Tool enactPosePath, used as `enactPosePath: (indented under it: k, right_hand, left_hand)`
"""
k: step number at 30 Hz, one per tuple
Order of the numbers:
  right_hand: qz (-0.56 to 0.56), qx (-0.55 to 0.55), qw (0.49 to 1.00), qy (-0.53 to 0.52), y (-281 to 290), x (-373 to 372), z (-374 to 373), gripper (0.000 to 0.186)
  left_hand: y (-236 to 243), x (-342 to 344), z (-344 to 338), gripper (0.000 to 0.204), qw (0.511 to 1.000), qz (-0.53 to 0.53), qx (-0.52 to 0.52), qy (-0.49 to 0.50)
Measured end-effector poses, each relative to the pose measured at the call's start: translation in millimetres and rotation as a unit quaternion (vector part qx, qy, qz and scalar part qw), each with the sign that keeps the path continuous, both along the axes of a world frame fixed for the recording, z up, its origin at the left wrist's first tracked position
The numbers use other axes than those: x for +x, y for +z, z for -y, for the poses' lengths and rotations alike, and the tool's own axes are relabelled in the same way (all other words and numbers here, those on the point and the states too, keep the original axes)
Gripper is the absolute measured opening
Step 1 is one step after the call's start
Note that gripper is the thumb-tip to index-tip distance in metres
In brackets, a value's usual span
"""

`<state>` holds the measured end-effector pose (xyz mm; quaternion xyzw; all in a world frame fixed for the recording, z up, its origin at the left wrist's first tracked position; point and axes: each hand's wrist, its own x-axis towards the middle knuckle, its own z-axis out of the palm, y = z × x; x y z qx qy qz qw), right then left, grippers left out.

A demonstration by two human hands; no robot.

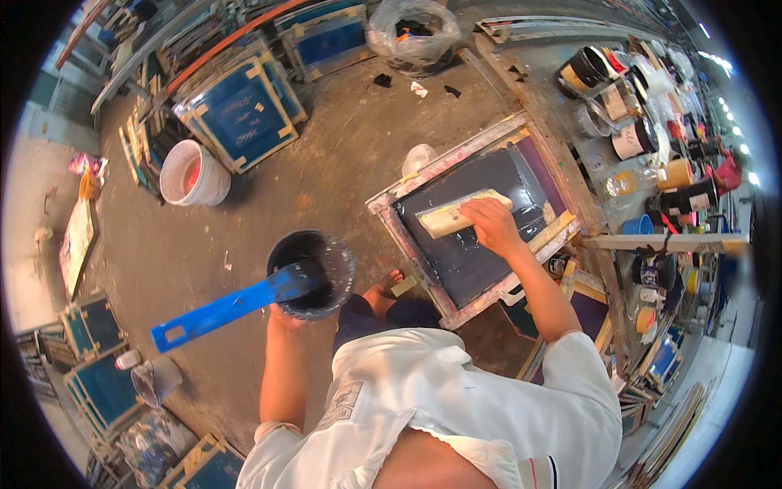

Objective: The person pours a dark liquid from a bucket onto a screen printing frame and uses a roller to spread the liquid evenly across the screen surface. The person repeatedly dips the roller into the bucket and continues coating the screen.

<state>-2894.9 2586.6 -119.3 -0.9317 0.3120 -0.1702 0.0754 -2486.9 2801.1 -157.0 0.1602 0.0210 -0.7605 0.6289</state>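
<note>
My left hand [285,316] holds a dark pot [330,257] from below and behind, its fingers mostly hidden. A long blue paddle [208,314] lies across the pot, its flat end inside and its handle sticking out to the left. My right hand [489,216] grips a cream squeegee [440,218] on the mesh of a screen frame [383,213]. Dark grey, glossy ink [456,265] covers much of the mesh. The frame has pale, stained wooden sides and sits at my front right.
Blue screens [239,114] lean at the back left beside a white bucket [195,183]. A bagged bin [411,37] stands behind. A cluttered bench [578,163] with cans and bottles runs along the right, crossed by a metal bar [668,242]. More screens [98,391] stand at the lower left.
</note>
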Motion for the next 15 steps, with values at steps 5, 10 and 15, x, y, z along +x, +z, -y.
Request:
enactPosePath:
  k: [5, 10, 15]
  right_hand:
    - [-0.018, 0.003, 0.998, 0.062, -32, 19, 32, 0.033]
    - [-0.044, -0.003, 0.997, 0.056, -37, 27, 31, 0.033]
    - [-0.030, -0.039, 0.997, 0.066, -27, 32, 24, 0.035]
  left_hand:
    - [-16, 4, -82, 0.066, 0.971, -0.028, 0.139, 0.194]
    - [30, -40, -116, 0.061, 0.970, -0.096, 0.090, 0.203]
    - [13, -82, -159, 0.063, 0.965, -0.117, 0.078, 0.223]
